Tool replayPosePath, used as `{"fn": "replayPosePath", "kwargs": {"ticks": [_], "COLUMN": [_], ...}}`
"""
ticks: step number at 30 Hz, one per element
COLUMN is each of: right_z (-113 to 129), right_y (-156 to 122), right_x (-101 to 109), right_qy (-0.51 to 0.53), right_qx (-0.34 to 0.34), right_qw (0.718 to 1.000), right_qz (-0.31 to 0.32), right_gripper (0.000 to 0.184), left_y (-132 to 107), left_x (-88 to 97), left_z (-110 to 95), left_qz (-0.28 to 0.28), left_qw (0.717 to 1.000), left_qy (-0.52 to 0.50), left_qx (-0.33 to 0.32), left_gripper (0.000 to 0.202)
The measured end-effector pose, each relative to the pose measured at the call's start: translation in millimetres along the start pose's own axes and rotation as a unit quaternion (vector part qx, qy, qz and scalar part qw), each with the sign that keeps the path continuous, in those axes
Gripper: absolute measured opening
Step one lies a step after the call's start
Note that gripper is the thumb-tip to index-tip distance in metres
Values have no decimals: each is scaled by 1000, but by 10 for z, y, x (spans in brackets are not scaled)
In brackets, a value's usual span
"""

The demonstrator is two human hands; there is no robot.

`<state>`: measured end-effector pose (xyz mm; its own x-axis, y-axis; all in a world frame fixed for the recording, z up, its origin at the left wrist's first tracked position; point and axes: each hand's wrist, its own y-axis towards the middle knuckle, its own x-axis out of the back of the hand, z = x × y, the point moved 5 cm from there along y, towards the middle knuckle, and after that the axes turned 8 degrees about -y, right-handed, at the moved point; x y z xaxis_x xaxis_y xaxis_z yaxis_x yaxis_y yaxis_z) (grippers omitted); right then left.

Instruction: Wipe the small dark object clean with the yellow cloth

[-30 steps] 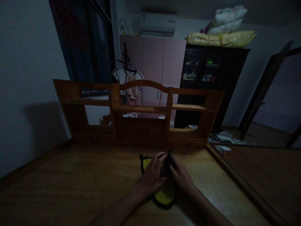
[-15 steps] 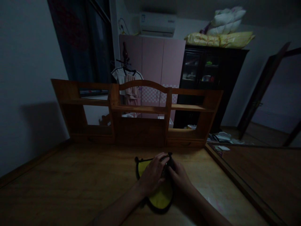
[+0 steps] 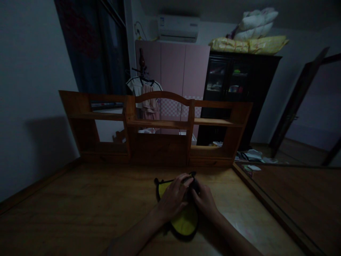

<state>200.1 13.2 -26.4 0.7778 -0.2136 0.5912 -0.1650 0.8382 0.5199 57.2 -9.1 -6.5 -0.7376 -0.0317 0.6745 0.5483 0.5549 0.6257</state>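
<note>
A yellow cloth item with black edging (image 3: pixel 185 222), perhaps an opened pouch, lies on the wooden tabletop (image 3: pixel 106 202) under my hands. My left hand (image 3: pixel 173 199) rests over its middle, fingers curled around a small dark, partly shiny object (image 3: pixel 189 190). From the other side my right hand (image 3: pixel 206 202) closes on the same dark object, thumb toward the left fingers. Hands and dim light hide most of that object, so its kind does not show. Black corners of the cloth stick out at the upper left and above the fingers.
A wooden shelf unit (image 3: pixel 160 123) stands along the table's far edge. The wall (image 3: pixel 34 89) borders the left side, and a raised wooden rim (image 3: pixel 266 202) runs along the right. Beyond stand a pink wardrobe (image 3: pixel 172 67) and a black cabinet (image 3: pixel 247 81).
The yellow cloth and both hands have shifted slightly to the right. Both hands keep hold of the dark object; their grip looks nearly the same.
</note>
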Motion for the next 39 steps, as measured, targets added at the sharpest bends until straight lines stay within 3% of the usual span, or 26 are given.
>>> {"fn": "replayPosePath", "kwargs": {"ticks": [20,32,39], "right_z": [-74,-8,-61], "right_y": [-23,-17,-34], "right_x": [-19,33,-15], "right_qy": [-52,-74,-81], "right_qx": [-16,0,-7], "right_qw": [998,997,996], "right_qz": [-19,-32,-27], "right_gripper": [25,25,26], "left_y": [18,5,28], "left_x": [16,44,22], "left_z": [-5,-20,-9], "left_qz": [2,-33,-14], "left_qw": [999,999,1000], "left_qy": [1,12,-6], "left_qx": [44,21,22], "left_gripper": [93,88,90]}}
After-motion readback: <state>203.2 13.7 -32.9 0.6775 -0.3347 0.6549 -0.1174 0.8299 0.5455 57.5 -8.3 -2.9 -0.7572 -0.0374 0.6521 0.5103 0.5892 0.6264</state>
